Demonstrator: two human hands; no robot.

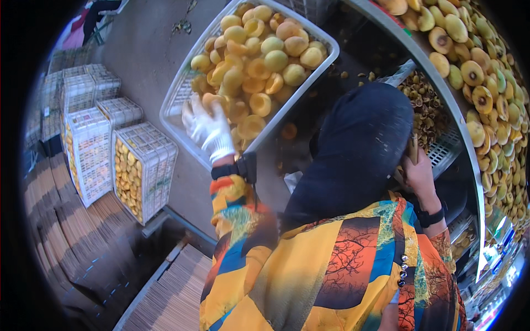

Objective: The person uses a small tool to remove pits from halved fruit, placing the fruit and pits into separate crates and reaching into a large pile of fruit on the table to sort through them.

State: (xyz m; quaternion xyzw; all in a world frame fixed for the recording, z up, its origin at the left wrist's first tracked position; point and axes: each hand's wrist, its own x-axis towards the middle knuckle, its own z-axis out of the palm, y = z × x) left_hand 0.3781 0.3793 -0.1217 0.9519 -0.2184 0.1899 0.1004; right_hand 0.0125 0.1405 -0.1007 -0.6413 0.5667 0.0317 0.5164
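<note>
My left hand (209,130), in a white knit glove, reaches over the near left corner of a white plastic crate (331,49). Yellow-orange fruit, likely peaches or apricots, fills the crate, and several pieces are pitted halves (261,104). An orange fruit piece (213,101) lies at the blurred gloved fingers; whether they grip it cannot be told. Bare and down beside my right knee, my right hand (418,171) is closed around a slim tool with a tan handle (413,149). Its working end is not clear.
On the right, a metal-rimmed table (459,116) bears many cut fruits (482,99). Beneath its edge, pits and scraps (424,111) fill a white crate (443,151). Stacked fruit crates (145,165) and bundled flat cardboard (165,293) stand left. Another person's legs (93,20) show top left.
</note>
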